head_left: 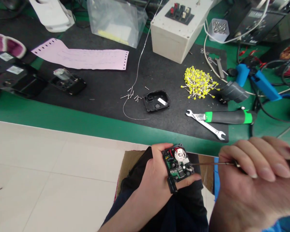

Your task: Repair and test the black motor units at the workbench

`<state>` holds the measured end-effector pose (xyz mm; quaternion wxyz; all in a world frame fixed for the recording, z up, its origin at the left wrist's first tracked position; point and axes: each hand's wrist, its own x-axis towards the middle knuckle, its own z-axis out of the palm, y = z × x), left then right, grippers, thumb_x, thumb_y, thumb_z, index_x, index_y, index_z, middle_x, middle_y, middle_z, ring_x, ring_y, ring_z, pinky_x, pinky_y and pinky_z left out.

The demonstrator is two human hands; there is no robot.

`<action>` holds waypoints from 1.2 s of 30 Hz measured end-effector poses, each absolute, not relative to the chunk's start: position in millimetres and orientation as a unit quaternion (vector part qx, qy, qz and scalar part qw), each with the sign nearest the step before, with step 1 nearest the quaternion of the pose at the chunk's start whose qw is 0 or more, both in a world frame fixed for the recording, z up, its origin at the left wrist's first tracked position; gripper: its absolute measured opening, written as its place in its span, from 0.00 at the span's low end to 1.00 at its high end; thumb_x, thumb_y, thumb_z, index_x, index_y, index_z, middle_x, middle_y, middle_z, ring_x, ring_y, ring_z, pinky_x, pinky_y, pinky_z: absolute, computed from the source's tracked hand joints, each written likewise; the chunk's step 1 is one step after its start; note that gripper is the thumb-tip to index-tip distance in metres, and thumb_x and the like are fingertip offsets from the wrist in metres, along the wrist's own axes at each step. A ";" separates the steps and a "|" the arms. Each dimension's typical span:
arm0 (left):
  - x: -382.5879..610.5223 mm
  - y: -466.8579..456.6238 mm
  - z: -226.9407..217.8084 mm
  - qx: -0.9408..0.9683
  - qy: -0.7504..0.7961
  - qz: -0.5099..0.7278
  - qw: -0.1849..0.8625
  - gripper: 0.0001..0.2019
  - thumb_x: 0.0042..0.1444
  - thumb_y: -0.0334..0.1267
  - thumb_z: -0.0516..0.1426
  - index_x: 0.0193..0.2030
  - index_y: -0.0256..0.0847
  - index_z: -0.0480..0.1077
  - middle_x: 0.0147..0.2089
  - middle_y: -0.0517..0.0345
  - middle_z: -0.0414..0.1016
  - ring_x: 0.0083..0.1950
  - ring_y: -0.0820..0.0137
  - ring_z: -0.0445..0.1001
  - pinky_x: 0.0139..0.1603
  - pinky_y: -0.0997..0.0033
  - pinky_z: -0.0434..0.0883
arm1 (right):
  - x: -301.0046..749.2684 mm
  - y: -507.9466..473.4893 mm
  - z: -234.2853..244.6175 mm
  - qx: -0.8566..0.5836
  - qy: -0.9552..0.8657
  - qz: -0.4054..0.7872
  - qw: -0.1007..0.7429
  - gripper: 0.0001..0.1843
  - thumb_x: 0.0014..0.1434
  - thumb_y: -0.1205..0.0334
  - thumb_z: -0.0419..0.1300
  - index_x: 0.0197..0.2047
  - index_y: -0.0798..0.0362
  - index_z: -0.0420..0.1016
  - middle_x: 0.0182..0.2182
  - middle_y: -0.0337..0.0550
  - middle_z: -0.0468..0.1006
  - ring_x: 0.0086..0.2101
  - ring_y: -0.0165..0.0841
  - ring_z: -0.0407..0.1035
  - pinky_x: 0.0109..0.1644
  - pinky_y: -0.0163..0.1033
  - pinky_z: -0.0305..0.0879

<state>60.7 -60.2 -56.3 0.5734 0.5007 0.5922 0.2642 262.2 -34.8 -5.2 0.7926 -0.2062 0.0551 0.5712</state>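
Note:
My left hand grips a small black housing over my lap, fingers on its far side and thumb along the near edge. The housing's open face is up, showing a green circuit board, a white round part and red wires. My right hand is wrapped round the dark handle of a screwdriver. Its thin shaft points left, and the tip meets the housing's right side; whether it sits in a screw I cannot tell. A matching black cover lies open side up on the mat.
Loose screws and a thin wire lie left of the cover. Yellow-tipped parts, an open-end wrench and a green-and-black tool handle are to the right. A grey box and black assemblies stand behind.

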 end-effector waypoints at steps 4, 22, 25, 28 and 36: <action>62.8 -59.1 -52.2 0.487 0.589 0.269 0.586 0.42 0.47 0.52 0.76 0.59 0.50 0.54 0.46 0.63 0.80 0.44 0.68 0.83 0.42 0.69 0.80 | 253.6 -30.6 -21.9 -0.247 -0.030 0.586 0.771 0.18 0.50 0.68 0.59 0.31 0.48 0.48 0.17 0.24 0.52 0.15 0.26 0.52 0.15 0.34 0.48; 64.7 -53.6 -44.6 0.471 0.612 0.256 0.582 0.40 0.46 0.46 0.76 0.56 0.47 0.55 0.42 0.62 0.82 0.41 0.65 0.86 0.41 0.67 0.83 | 246.2 -27.8 -24.0 -0.284 -0.076 0.589 0.753 0.22 0.48 0.70 0.60 0.30 0.48 0.44 0.16 0.24 0.51 0.15 0.24 0.50 0.14 0.34 0.49; 63.8 -54.0 -44.9 0.480 0.614 0.255 0.572 0.41 0.44 0.46 0.77 0.55 0.47 0.56 0.43 0.60 0.82 0.42 0.63 0.86 0.41 0.65 0.83 | 245.6 -26.2 -22.6 -0.286 -0.072 0.591 0.751 0.22 0.48 0.70 0.60 0.29 0.49 0.45 0.17 0.25 0.51 0.15 0.24 0.50 0.14 0.35 0.50; 61.7 -54.4 -44.3 0.487 0.612 0.242 0.574 0.40 0.44 0.47 0.77 0.55 0.48 0.56 0.42 0.61 0.82 0.42 0.63 0.86 0.40 0.66 0.83 | 243.6 -23.2 -21.0 -0.293 -0.068 0.593 0.747 0.20 0.49 0.70 0.60 0.30 0.49 0.47 0.17 0.24 0.51 0.15 0.24 0.50 0.13 0.35 0.48; 60.6 -55.3 -51.5 0.497 0.607 0.241 0.572 0.41 0.46 0.50 0.76 0.57 0.48 0.55 0.44 0.61 0.81 0.42 0.64 0.84 0.42 0.64 0.81 | 234.4 -15.1 -14.9 -0.336 -0.086 0.571 0.744 0.16 0.52 0.66 0.62 0.28 0.52 0.53 0.16 0.25 0.54 0.14 0.21 0.49 0.13 0.33 0.44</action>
